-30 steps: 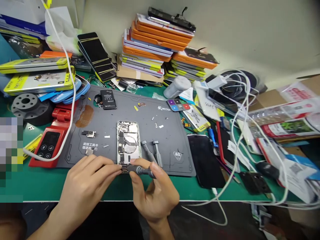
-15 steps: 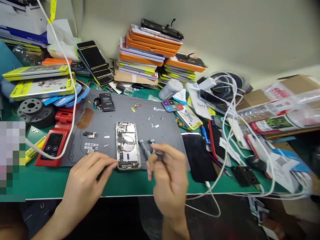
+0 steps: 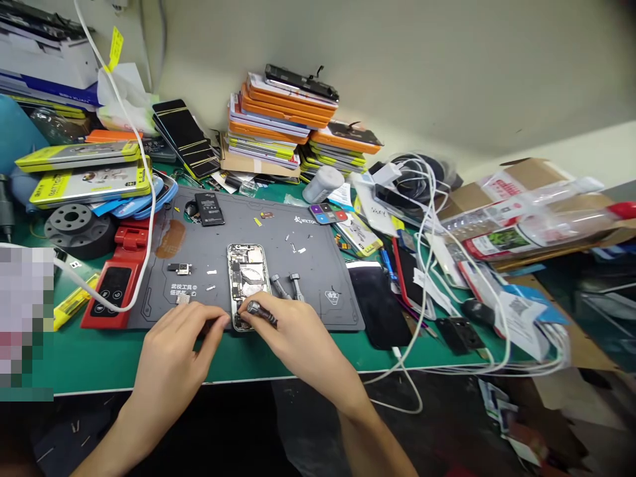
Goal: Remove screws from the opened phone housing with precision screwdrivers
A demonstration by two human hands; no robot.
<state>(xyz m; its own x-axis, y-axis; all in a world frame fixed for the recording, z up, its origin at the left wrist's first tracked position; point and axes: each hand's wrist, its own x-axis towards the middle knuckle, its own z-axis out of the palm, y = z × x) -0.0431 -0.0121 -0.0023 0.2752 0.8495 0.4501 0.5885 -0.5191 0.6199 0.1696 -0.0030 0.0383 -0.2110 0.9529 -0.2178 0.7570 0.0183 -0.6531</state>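
An opened phone (image 3: 252, 273) lies on the grey work mat (image 3: 258, 228), its circuit boards and metal parts exposed. My right hand (image 3: 293, 331) is closed around a small dark screwdriver (image 3: 261, 311) over the phone's lower half; its tip and that part of the phone are hidden by my fingers. Just left of the phone's lower corner, my left hand (image 3: 173, 341) is pinched, thumb against fingers; whatever it holds, if anything, cannot be made out. Two more screwdrivers (image 3: 297, 286) lie right of the phone. A phone battery (image 3: 209, 209) and a small camera part (image 3: 183, 269) rest on the mat.
A red device (image 3: 113, 291) with a white cable (image 3: 148, 218) over it sits left. Right of the mat are a dark phone screen (image 3: 380, 308) and tangled cables (image 3: 427, 265). Orange-edged boxes (image 3: 283, 109) are stacked behind, near a white canister (image 3: 322, 184).
My right hand has moved left and down onto the phone with the screwdriver. My left hand stays pinched by the phone's lower left corner. The view has shifted somewhat.
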